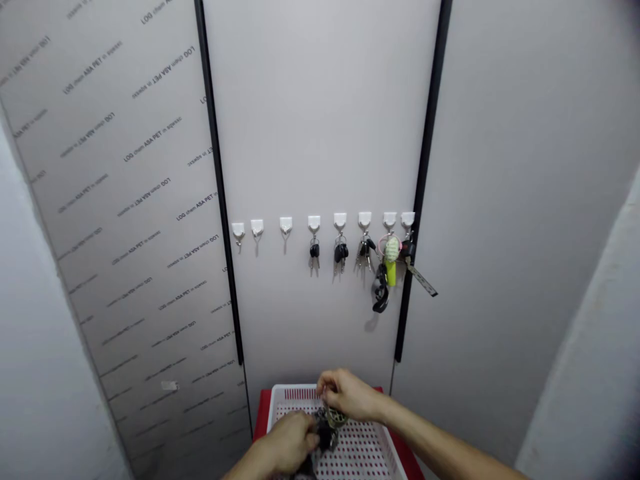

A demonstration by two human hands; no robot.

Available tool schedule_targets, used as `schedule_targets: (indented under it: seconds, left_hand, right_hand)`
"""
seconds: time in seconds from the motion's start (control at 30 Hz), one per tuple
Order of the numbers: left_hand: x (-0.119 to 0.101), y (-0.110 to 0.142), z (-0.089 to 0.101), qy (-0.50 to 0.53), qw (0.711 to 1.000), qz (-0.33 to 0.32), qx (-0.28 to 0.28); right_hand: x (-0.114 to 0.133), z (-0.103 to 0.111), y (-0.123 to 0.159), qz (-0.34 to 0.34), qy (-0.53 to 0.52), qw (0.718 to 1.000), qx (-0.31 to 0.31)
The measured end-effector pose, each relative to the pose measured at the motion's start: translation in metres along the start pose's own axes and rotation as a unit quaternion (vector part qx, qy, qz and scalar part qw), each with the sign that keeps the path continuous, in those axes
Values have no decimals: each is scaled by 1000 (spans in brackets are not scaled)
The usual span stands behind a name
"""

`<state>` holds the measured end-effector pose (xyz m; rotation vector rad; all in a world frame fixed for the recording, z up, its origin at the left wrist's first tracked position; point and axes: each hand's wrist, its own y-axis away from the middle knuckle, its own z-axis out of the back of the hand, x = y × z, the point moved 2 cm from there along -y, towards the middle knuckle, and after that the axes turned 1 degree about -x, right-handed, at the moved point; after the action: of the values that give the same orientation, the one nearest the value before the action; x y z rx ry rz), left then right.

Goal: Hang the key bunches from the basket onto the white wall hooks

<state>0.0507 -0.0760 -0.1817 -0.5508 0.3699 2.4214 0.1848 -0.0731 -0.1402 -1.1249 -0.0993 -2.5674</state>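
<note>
Both hands are over a white perforated plastic basket [360,460] at the bottom of the head view. My right hand [345,395] pinches the upper part of a bunch of keys [327,430], which has dark pieces and a yellowish-patterned round piece [336,417]. My left hand [295,440] closes on the lower left side of the same bunch, its fingers curled at the dark part. Another dark item [305,467] shows below my left hand, too blurred to name. The hands hide part of the bunch.
A row of white adhesive hooks [314,223] runs across the pale panel ahead. Key bunches [341,252] hang on the right-hand hooks, one with a lime-green tag [391,272]. Black vertical strips [220,173] flank the panel. The basket rests on a red surface [263,407].
</note>
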Motion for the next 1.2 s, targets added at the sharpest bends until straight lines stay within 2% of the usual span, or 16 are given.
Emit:
schedule_targets:
  seconds: [0.07,0.1,0.13,0.2,0.27,0.37,0.43,0.53,0.7,0.8,0.87,0.93,1.0,1.07,1.13,1.2]
  left_hand:
    - [-9,-7,28,2,999,2,-38]
    - [-16,-13,50,15,996,-6,-88]
    - [-25,-19,74,41,987,-12,-152]
    - [-45,-34,126,110,952,-17,-287]
    - [-67,-48,169,164,899,-4,-407]
    - [-92,-66,202,164,869,34,-465]
    - [-101,-73,208,145,875,38,-461]
    - [-106,-73,215,158,885,1,-438]
    - [-118,-57,253,193,866,-53,-459]
    - [-128,-50,266,182,882,-72,-430]
    - [-127,-46,256,168,906,-85,-380]
    - [-115,-43,227,160,928,-92,-323]
    - [-94,-40,182,163,948,-87,-258]
    - [-70,-38,125,180,965,-62,-180]
    - [-49,-35,68,184,977,-22,-101]
    - [-33,-33,19,187,981,26,-44]
  right_hand:
    - [20,33,-4,42,11,996,-80]
    - [32,54,-7,60,15,987,-152]
    - [45,77,-10,62,20,968,-243]
    - [69,119,-17,70,29,907,-414]
    - [88,146,-25,84,60,863,-495]
    - [99,161,-38,73,112,852,-506]
    - [98,163,-41,51,121,852,-506]
    - [99,169,-38,46,103,844,-525]
    - [132,196,-35,143,130,824,-532]
    - [154,203,-40,181,160,843,-481]
    - [154,194,-39,195,177,868,-420]
    - [139,172,-33,200,180,898,-347]
    - [107,137,-21,185,159,929,-277]
    - [65,93,-6,137,120,961,-209]
    - [22,49,11,76,83,980,-163]
    - [-14,11,27,15,64,989,-132]
